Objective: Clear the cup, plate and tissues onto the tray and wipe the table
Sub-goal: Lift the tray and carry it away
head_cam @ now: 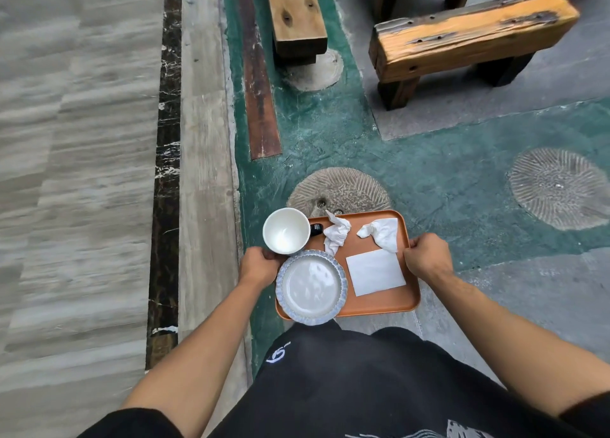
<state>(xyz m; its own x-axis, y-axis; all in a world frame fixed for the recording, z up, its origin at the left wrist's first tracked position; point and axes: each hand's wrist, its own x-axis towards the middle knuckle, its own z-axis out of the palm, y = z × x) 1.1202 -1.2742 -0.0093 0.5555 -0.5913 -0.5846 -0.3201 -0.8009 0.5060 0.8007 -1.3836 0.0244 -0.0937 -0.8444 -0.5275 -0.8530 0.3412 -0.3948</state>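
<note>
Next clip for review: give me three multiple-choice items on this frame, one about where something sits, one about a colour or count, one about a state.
1. Where is the plate on the tray?
A. near-left corner
B. far-right corner
C. under the cup

2. How many crumpled tissues lie on the tray?
A. none
B. two
C. five

3. What is the state of the cup?
A. upright and empty
B. tipped over
C. full of coffee

Answers:
1. A: it overhangs the tray's near-left edge, beside the left hand.
2. B: one tissue beside the cup, another near the right hand; the flat napkin is uncrumpled.
3. A: its white inside shows bare.
</note>
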